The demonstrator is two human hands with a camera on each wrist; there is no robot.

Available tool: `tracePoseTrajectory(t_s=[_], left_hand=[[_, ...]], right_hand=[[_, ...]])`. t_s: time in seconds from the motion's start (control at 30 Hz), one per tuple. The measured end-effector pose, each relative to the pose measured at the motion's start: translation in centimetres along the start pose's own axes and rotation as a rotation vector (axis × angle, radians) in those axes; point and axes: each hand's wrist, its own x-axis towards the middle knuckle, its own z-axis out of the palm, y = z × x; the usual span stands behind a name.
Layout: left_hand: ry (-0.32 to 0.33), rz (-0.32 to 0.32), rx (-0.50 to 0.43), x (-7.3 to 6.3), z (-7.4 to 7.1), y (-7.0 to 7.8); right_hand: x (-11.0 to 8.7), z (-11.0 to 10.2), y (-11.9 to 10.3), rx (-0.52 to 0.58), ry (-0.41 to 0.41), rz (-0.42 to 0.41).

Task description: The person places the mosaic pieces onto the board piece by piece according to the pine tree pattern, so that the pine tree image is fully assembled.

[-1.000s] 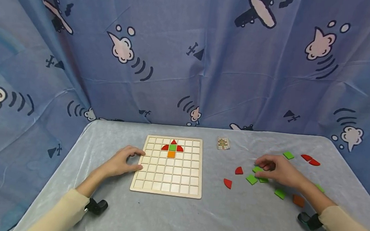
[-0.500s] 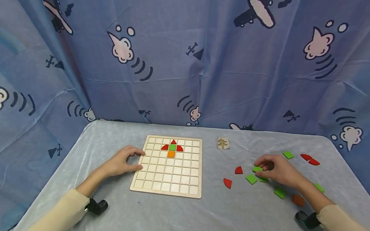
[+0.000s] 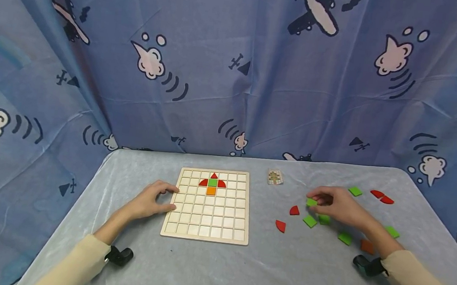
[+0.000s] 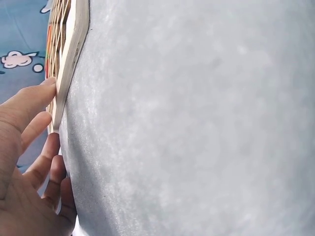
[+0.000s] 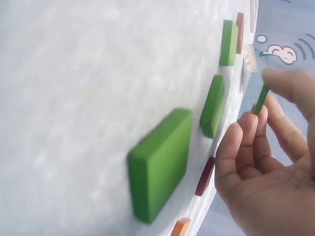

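With thumb and fingers, my right hand (image 3: 339, 205) pinches a small green square tile (image 3: 311, 202); in the right wrist view this held tile (image 5: 261, 100) shows edge-on, up off the table. Just below that hand two more green tiles (image 3: 310, 221) lie on the cloth. My left hand (image 3: 150, 200) rests at the left edge of a wooden grid board (image 3: 204, 239), thumb and forefinger apart, their tips touching its rim. Near the board's top sit a red triangle (image 3: 214, 176), a green square (image 3: 212, 182) between two red quarter-rounds (image 3: 203, 183), and an orange square (image 3: 211, 191).
A small patterned card (image 3: 275, 177) lies right of the board. Loose red quarter-rounds (image 3: 280, 226) lie between board and right hand. Farther right are more green tiles (image 3: 345, 238), a brown-orange square (image 3: 367, 246) and red pieces (image 3: 387, 200). A blue printed curtain (image 3: 300, 99) hangs behind the table.
My right hand has lifted the green tile from the group on the cloth and moved slightly left and away with it. The left hand and board have stayed put.
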Motion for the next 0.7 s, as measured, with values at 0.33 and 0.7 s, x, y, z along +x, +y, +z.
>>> tracePoseTrajectory(t_s=[0.33,0.7], left_hand=[[0.003,0.001,-0.005,0.0,0.1,-0.1],[0.014,0.026,-0.011,0.1,0.1,-0.1]], right_hand=[[0.8,0.3,-0.2,0.054,-0.006,-0.060],[1.3,0.8,-0.7,0.081,0.023,-0.088]])
